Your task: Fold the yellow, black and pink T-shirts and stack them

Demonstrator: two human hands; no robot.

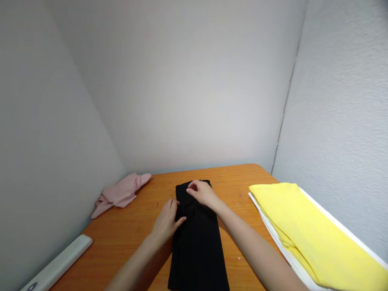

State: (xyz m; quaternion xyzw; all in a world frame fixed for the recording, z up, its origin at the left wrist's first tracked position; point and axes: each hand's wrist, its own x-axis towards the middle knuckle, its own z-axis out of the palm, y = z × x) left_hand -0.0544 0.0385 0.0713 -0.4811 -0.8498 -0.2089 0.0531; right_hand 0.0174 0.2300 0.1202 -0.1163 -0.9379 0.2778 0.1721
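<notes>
Black cloth (197,238) (pink cloth (121,194) left)

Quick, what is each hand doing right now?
Left hand: open, flat on the black cloth.
Right hand: fingers curled on the cloth's far end; grip unclear.

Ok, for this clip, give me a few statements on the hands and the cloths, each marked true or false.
1. Both hands rest on the black cloth. True: left hand at its left edge, right hand near its far end.
2. The pink cloth lies neatly folded. False: it is crumpled, by the left wall.
3. The yellow cloth lies at the right on a white one. True.
4. The right hand touches the yellow cloth. False: it is apart from it.
</notes>
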